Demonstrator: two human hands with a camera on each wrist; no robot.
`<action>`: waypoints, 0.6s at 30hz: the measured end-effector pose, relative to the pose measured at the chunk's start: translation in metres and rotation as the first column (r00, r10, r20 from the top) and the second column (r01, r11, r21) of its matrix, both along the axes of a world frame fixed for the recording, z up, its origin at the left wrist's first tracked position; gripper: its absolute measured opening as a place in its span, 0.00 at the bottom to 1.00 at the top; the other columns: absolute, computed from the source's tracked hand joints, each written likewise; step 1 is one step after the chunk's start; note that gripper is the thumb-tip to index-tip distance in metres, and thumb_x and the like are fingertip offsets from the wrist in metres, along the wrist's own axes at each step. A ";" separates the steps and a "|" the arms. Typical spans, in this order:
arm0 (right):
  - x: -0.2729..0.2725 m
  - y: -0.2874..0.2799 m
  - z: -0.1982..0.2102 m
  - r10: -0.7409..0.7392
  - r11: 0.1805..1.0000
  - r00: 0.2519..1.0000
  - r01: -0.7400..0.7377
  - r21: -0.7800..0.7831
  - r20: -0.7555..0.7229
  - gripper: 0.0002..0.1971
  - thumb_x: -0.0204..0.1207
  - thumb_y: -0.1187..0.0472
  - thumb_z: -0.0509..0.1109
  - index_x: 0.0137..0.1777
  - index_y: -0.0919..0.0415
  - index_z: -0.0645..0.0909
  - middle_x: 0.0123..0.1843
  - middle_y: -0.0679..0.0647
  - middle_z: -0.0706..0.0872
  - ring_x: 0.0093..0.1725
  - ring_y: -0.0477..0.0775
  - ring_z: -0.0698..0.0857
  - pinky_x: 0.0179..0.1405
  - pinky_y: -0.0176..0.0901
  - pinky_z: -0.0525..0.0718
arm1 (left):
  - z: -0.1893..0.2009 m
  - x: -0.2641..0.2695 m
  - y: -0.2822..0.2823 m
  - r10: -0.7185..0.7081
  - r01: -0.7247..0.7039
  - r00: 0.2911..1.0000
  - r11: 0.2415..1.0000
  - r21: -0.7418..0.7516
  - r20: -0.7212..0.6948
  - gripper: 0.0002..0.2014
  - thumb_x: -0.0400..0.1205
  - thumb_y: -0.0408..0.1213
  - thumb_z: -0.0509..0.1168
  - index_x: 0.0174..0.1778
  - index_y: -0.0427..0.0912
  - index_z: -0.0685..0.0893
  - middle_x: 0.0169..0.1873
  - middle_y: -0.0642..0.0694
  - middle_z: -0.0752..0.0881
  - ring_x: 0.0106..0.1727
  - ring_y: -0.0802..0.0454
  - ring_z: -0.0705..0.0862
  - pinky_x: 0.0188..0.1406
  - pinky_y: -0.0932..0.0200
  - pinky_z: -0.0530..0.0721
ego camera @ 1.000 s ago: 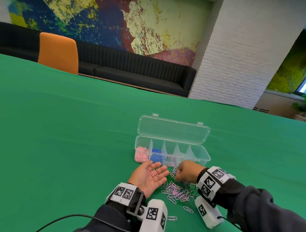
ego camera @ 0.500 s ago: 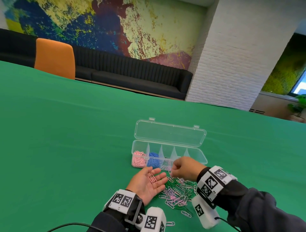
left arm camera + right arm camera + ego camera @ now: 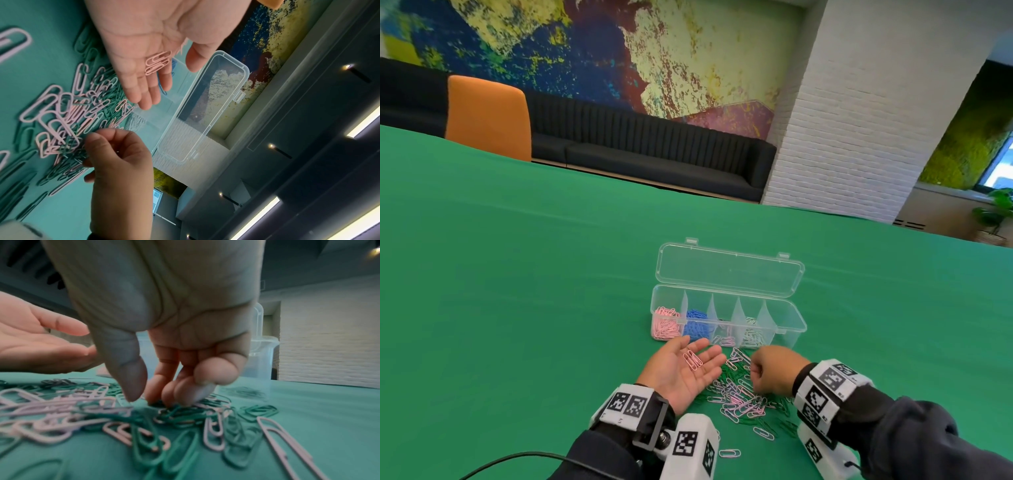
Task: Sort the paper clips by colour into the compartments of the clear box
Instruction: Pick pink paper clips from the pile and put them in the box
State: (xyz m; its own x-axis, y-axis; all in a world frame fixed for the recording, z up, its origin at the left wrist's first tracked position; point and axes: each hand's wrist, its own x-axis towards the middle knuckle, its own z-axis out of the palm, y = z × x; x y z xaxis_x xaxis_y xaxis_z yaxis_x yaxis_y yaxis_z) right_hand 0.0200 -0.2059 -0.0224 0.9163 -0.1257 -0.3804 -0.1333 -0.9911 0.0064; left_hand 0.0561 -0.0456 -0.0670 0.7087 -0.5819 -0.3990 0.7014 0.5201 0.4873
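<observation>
Pink clips (image 3: 693, 359) lie across your left hand (image 3: 681, 371), which is turned palm up with the fingers straight and relaxed, just in front of the box (image 3: 791, 317); the hand holds them only by carrying them, nothing is pinched. Your right hand (image 3: 774, 371) hangs palm down over the pile (image 3: 739, 397), with the fingers curled and the thumb pointing down. In the right wrist view the fingertips (image 3: 180, 395) touch the green clips at the top of the pile, but the picture is blurred there and I cannot tell if a clip is between thumb and fingers. The pile is a mix of green and pale pink clips, tangled together on the green cloth (image 3: 517, 308), between your two wrists and near the front wall of the box. The box stands behind both hands with its lid (image 3: 729, 272) open and leaning back. Its leftmost compartment has pink clips (image 3: 666, 323), the next one blue clips (image 3: 697, 325), and further right some pale clips show through the clear wall. A single clip (image 3: 729, 453) lies apart, close to your left wrist camera. Your left fingers partly hide the front of the box from the left wrist view. Far behind are an orange chair (image 3: 489, 118) and a dark sofa (image 3: 654, 150).
</observation>
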 end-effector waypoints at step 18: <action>-0.002 0.004 -0.007 -0.005 1.000 1.000 0.005 0.007 0.029 0.13 0.76 0.60 0.64 0.30 0.54 0.69 0.31 0.47 0.73 0.43 0.51 0.77 0.45 0.38 0.79 | 0.001 -0.002 0.001 -0.005 0.005 1.000 0.999 0.042 0.021 0.16 0.87 0.40 0.51 0.48 0.32 0.80 0.42 0.32 0.87 0.47 0.38 0.84 0.50 0.47 0.80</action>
State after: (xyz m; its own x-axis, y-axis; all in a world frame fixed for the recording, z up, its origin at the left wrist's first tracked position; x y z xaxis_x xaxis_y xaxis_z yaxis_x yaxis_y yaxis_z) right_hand 0.0182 -0.2020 -0.0297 0.9263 -0.1278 -0.3546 -0.1384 -0.9904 -0.0047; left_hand 0.0542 -0.0446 -0.0663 0.7141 -0.5684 -0.4085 0.6935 0.4953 0.5232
